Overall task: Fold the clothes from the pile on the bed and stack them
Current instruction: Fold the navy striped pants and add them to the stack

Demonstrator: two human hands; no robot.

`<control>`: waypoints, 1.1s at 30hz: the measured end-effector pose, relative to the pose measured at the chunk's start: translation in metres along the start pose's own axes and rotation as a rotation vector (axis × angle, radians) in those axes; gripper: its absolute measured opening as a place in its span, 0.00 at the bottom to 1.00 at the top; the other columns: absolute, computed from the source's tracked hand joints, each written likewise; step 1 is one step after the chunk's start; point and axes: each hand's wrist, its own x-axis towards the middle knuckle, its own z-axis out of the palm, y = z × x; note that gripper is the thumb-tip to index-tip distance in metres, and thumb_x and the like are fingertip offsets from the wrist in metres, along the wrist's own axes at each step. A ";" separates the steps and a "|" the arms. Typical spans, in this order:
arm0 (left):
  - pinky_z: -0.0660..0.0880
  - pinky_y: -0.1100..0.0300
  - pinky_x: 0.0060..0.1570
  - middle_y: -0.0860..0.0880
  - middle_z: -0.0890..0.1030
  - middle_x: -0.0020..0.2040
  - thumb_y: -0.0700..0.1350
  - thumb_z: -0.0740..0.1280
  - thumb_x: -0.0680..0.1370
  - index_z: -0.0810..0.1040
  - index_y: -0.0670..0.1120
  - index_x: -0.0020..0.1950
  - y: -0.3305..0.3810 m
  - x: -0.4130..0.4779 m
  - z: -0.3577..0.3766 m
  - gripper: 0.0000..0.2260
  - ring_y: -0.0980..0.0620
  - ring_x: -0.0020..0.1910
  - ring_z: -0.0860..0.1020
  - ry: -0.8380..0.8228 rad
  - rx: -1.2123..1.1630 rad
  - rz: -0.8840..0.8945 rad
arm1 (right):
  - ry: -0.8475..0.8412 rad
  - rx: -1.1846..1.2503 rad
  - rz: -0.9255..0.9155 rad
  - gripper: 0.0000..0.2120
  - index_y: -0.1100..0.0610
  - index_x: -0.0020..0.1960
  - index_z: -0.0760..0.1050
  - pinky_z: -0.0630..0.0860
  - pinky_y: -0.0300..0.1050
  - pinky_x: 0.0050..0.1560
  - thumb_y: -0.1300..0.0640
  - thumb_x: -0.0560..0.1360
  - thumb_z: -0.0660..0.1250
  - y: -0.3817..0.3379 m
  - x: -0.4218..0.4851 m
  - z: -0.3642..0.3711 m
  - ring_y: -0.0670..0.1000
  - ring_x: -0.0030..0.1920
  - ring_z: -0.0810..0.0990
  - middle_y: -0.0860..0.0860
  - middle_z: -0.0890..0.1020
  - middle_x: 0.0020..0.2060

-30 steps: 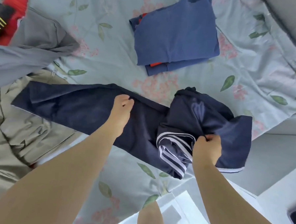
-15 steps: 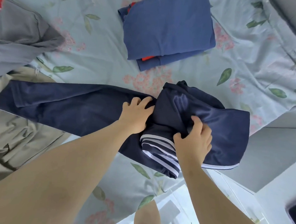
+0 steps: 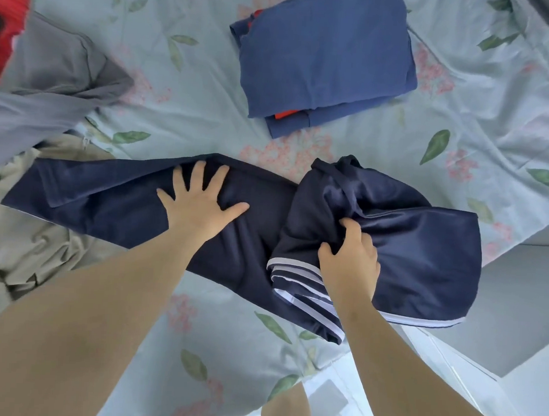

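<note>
Navy, glossy trousers (image 3: 108,196) under splayed left hand (image 3: 200,205), clutching right hand (image 3: 350,262)

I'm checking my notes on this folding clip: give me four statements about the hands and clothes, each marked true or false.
1. The left hand lies flat, fingers spread, on the navy garment. True.
2. The right hand holds nothing. False: it grips the navy garment's bunched end.
3. A folded blue stack lies on the bed sheet beyond the hands. True.
4. The grey garment lies on that stack. False: it lies apart, at the left.
</note>
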 end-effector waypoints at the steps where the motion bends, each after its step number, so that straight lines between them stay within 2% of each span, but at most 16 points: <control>1: 0.49 0.32 0.69 0.49 0.45 0.78 0.73 0.53 0.72 0.45 0.61 0.76 -0.010 0.003 -0.003 0.37 0.38 0.75 0.43 0.027 -0.015 -0.051 | -0.003 -0.016 -0.018 0.24 0.51 0.72 0.62 0.62 0.50 0.61 0.55 0.76 0.62 -0.004 -0.002 0.004 0.57 0.63 0.67 0.54 0.71 0.63; 5: 0.47 0.31 0.68 0.45 0.47 0.78 0.70 0.52 0.74 0.43 0.58 0.77 -0.054 0.022 -0.018 0.36 0.36 0.75 0.41 0.075 0.012 -0.210 | -0.051 -0.077 -0.098 0.26 0.52 0.73 0.60 0.62 0.49 0.61 0.54 0.77 0.61 -0.026 -0.008 0.021 0.57 0.63 0.66 0.54 0.70 0.64; 8: 0.51 0.31 0.68 0.45 0.46 0.78 0.61 0.54 0.79 0.43 0.56 0.78 -0.082 0.038 -0.033 0.31 0.36 0.75 0.42 0.041 -0.073 -0.330 | -0.096 -0.092 -0.152 0.27 0.51 0.74 0.58 0.62 0.49 0.63 0.53 0.77 0.60 -0.039 -0.012 0.030 0.56 0.65 0.66 0.52 0.69 0.66; 11: 0.54 0.35 0.69 0.46 0.47 0.78 0.46 0.56 0.81 0.46 0.54 0.78 -0.091 0.047 -0.043 0.28 0.39 0.76 0.45 -0.011 -0.233 -0.318 | -0.080 -0.073 -0.134 0.26 0.50 0.74 0.60 0.60 0.49 0.65 0.52 0.77 0.60 -0.041 -0.016 0.032 0.54 0.66 0.65 0.50 0.68 0.67; 13: 0.56 0.36 0.68 0.44 0.53 0.77 0.44 0.57 0.80 0.53 0.52 0.77 -0.081 0.039 -0.036 0.26 0.40 0.75 0.49 0.040 -0.277 -0.250 | -0.055 -0.042 -0.087 0.23 0.49 0.72 0.62 0.59 0.50 0.66 0.51 0.78 0.60 -0.037 -0.019 0.031 0.53 0.67 0.64 0.49 0.69 0.68; 16: 0.57 0.40 0.69 0.44 0.59 0.75 0.50 0.58 0.80 0.61 0.49 0.74 -0.041 0.008 -0.014 0.23 0.43 0.75 0.53 0.135 -0.351 -0.089 | 0.004 0.025 0.038 0.20 0.49 0.69 0.67 0.57 0.51 0.66 0.52 0.78 0.61 -0.026 -0.020 0.022 0.54 0.67 0.64 0.49 0.70 0.68; 19: 0.53 0.44 0.72 0.49 0.61 0.75 0.54 0.57 0.81 0.63 0.50 0.74 0.015 -0.029 0.000 0.22 0.48 0.76 0.52 0.049 -0.511 0.091 | 0.078 0.086 0.180 0.19 0.50 0.68 0.69 0.55 0.52 0.67 0.53 0.77 0.62 -0.008 -0.017 0.011 0.55 0.67 0.64 0.50 0.70 0.67; 22: 0.56 0.45 0.71 0.54 0.64 0.73 0.58 0.60 0.78 0.61 0.51 0.75 0.063 -0.059 0.006 0.26 0.52 0.74 0.58 -0.005 -0.578 0.265 | 0.145 0.196 0.357 0.18 0.51 0.66 0.69 0.56 0.53 0.67 0.54 0.76 0.63 0.013 -0.011 -0.001 0.57 0.66 0.64 0.52 0.70 0.66; 25: 0.64 0.50 0.65 0.53 0.61 0.74 0.55 0.64 0.77 0.56 0.52 0.76 0.089 -0.071 0.014 0.30 0.48 0.70 0.63 -0.019 -0.458 0.274 | 0.204 0.235 0.526 0.21 0.52 0.66 0.67 0.56 0.54 0.67 0.53 0.75 0.65 0.039 -0.007 -0.014 0.58 0.66 0.63 0.54 0.67 0.68; 29: 0.70 0.53 0.57 0.51 0.59 0.73 0.48 0.63 0.79 0.53 0.53 0.77 0.096 -0.067 0.020 0.29 0.43 0.64 0.66 0.004 -0.314 0.222 | 0.289 0.282 0.694 0.31 0.51 0.71 0.60 0.58 0.56 0.66 0.47 0.73 0.69 0.069 -0.004 -0.025 0.59 0.67 0.61 0.53 0.60 0.71; 31: 0.71 0.53 0.55 0.51 0.58 0.74 0.48 0.62 0.80 0.53 0.54 0.77 0.096 -0.066 0.022 0.28 0.43 0.63 0.66 0.000 -0.282 0.223 | 0.291 0.405 0.793 0.37 0.50 0.73 0.56 0.59 0.55 0.66 0.43 0.71 0.70 0.084 -0.003 -0.024 0.61 0.67 0.62 0.53 0.58 0.72; 33: 0.71 0.53 0.54 0.51 0.58 0.74 0.48 0.62 0.80 0.53 0.53 0.77 0.096 -0.067 0.023 0.28 0.42 0.63 0.66 0.008 -0.264 0.227 | 0.274 0.644 0.918 0.43 0.50 0.74 0.53 0.63 0.57 0.67 0.40 0.68 0.72 0.094 -0.003 -0.021 0.63 0.65 0.65 0.54 0.60 0.70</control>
